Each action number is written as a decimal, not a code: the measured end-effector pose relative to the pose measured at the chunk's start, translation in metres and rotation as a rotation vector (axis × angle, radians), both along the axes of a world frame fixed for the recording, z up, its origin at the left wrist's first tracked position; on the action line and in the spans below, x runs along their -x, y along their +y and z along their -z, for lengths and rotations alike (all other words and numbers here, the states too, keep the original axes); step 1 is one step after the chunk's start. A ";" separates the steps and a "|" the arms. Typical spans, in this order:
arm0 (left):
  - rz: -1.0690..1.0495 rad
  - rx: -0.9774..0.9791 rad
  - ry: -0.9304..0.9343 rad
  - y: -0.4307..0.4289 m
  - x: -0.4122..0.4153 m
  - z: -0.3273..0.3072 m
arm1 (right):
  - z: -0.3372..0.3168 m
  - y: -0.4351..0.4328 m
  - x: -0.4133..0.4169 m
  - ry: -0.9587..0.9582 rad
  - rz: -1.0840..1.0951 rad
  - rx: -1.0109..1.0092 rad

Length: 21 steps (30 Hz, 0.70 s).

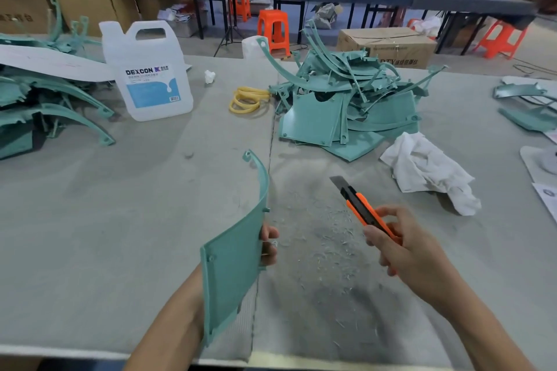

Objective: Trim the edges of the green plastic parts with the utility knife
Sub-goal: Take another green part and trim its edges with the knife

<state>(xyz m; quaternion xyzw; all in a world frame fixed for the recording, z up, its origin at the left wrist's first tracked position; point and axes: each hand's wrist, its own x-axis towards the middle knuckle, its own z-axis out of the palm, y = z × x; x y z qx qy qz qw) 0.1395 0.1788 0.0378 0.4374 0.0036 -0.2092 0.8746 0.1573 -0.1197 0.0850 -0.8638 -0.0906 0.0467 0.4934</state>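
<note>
Head camera: gripped curved green plastic panel (232, 256) upright in left hand (267, 251), fingers curled round its right edge, likely to present that edge; clasped orange utility knife (358, 205) in right hand (404, 253), blade out, clear of panel, over grey table (120, 220).

Most of my left hand (269, 245) was behind the green part (232, 265), with only fingertips showing at its right edge. My right hand (404, 253) covered the rear of the knife (358, 205). The pile of parts (45, 105) on the left ran off the edge. The small print on the jug (147, 69) was unreadable.
</note>
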 end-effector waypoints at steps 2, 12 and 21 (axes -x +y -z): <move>-0.105 -0.317 0.111 -0.013 -0.003 0.003 | -0.009 0.019 0.005 0.066 -0.022 -0.201; 0.075 -0.212 0.247 -0.041 0.014 -0.024 | -0.038 0.103 -0.016 0.200 -0.485 -0.204; -0.451 -0.427 -0.091 -0.011 0.067 -0.035 | -0.050 0.104 -0.040 0.097 -0.507 -0.093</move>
